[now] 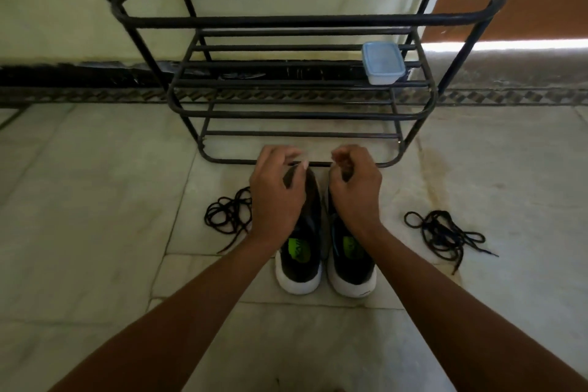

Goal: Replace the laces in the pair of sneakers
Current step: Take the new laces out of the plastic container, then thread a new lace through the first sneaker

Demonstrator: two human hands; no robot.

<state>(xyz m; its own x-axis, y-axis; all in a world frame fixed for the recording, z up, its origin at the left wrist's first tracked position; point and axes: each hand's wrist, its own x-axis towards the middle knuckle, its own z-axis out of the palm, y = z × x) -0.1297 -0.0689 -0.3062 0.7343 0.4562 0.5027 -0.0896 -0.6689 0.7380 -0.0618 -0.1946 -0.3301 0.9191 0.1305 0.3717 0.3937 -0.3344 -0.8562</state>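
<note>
The two sneakers stand side by side on the floor, long axes pointing away; both hands' grips, left hand and right hand, curl over the toes, hold unclear; lace bundles lie outside each.

Dim, even indoor lighting with a greenish cast over the pale floor. The brightest area is an overexposed strip of daylight at upper right, low on the far wall. Shadows are soft and faint; both forearms read dark and low in contrast. Wide-angle distortion bows the bars of the black rack, most strongly toward the frame edges. Fine detail is soft throughout, and the fingers of the left hand show slight motion blur.
</note>
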